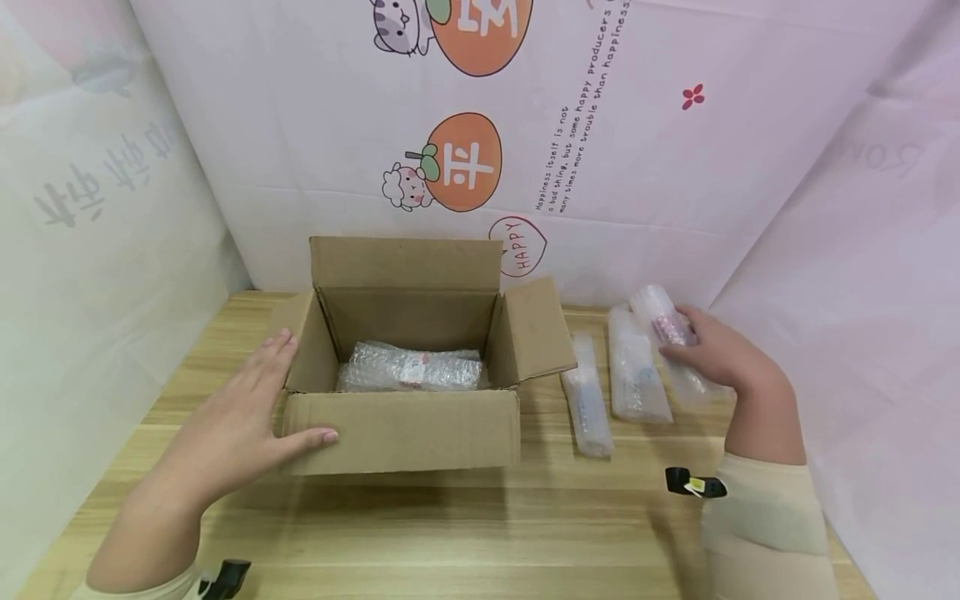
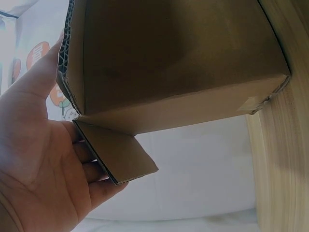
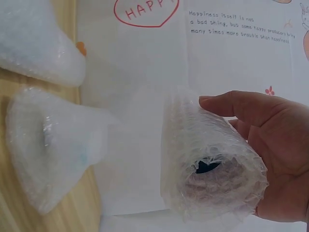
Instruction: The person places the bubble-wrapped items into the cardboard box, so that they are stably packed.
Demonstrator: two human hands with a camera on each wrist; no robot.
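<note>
An open cardboard box [image 1: 405,433] stands on the wooden table, with bubble-wrapped bundles [image 1: 412,367] lying inside. My left hand [image 1: 232,425] is spread at its front left corner, thumb over the front flap. In the left wrist view the fingers of that hand lie straight behind a side flap [image 2: 118,152]. At the right, my right hand [image 1: 720,346] grips a bubble-wrapped roll [image 3: 212,169] between thumb and fingers. A dark thing shows inside the roll's near end; the rest of its contents is hidden by the wrap.
Two more bubble-wrapped packages, a wider one [image 1: 637,375] and a slim one [image 1: 588,400], lie between the box and my right hand. A right flap [image 1: 538,329] sticks out towards them. Printed white sheets [image 1: 622,150] close off the back and both sides.
</note>
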